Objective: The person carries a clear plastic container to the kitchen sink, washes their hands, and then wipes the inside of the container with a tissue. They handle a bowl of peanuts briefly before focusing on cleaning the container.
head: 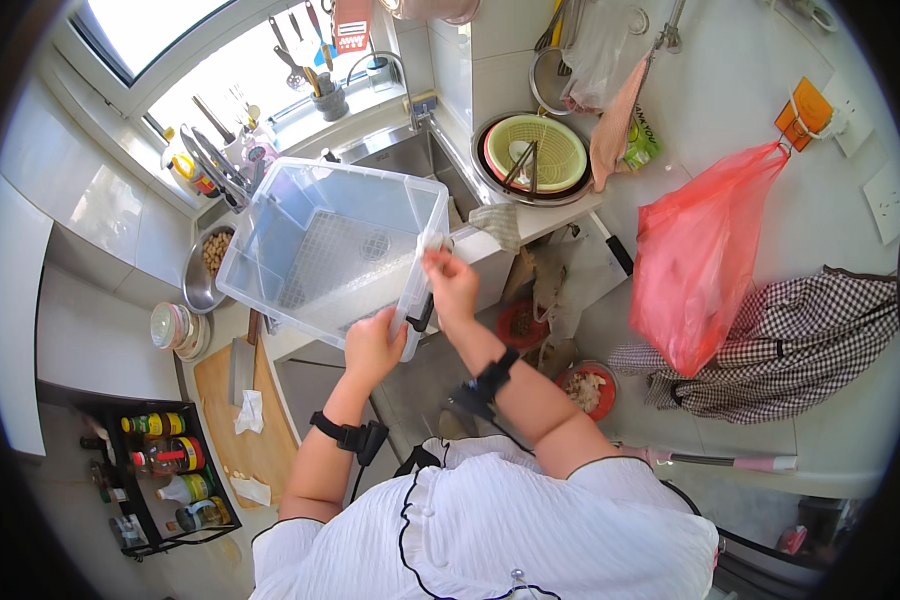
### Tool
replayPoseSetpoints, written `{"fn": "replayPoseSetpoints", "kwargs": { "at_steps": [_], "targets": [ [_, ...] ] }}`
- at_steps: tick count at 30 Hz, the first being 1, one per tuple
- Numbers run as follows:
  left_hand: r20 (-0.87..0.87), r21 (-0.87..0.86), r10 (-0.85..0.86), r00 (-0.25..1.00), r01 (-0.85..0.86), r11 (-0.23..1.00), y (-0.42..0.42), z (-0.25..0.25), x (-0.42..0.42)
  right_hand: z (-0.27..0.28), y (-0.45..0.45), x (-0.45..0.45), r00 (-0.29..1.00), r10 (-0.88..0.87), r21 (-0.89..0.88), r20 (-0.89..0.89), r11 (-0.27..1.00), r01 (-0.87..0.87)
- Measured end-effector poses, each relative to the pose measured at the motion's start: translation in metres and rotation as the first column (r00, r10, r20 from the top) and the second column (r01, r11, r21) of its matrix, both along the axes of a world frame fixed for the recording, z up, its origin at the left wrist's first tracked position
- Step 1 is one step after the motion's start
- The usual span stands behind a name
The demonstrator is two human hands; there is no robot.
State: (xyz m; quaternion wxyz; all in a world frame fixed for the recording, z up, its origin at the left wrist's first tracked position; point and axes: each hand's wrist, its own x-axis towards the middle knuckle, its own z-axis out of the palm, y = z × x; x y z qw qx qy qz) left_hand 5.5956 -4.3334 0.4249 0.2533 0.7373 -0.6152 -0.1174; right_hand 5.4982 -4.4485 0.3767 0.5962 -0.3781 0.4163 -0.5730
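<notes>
A clear plastic storage box [360, 247] is tilted in front of me at the counter edge beside the sink, its open side towards me. My left hand [375, 345] grips the near rim of the box, thumb over the edge. My right hand [450, 281] is at the box's right end, its fingers closed on a crumpled white tissue or cloth [431, 244] that touches the rim corner. A black clip handle [420, 313] sits on the box's end between my hands. The fingertips of my right hand are partly hidden by the white material.
The steel sink [409, 161] lies behind the box. On the left are a metal bowl of brown pieces [201, 277], a cleaver [241, 367] on a wooden cutting board [270, 420], and a rack of bottles [187, 517]. Stacked basins with a green colander [562, 157] stand right; a red plastic bag [701, 255] hangs from the wall.
</notes>
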Motion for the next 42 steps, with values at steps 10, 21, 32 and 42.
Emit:
{"fn": "replayPoseSetpoints", "kwargs": {
  "at_steps": [10,21,32,42],
  "targets": [
    [0.135,0.03,0.001,0.991,-0.005,1.0,-0.008,0.001,-0.002,-0.021,0.018,-0.045,0.999,0.036,0.204,0.016,0.978,-0.038],
    [0.216,-0.103,-0.008,0.976,0.031,0.994,0.013,0.026,0.004,0.021,0.04,-0.089,0.826,0.053,0.306,0.561,0.914,-0.267],
    [0.126,-0.168,-0.135,0.983,0.155,0.973,0.057,0.0,-0.029,0.017,0.075,-0.025,0.997,0.075,0.267,-0.016,0.961,-0.068],
    [0.161,-0.548,0.618,0.769,-0.452,0.704,0.046,0.02,0.168,-0.025,0.102,-0.049,0.999,-0.033,0.127,0.006,0.991,0.032]
  ]
}}
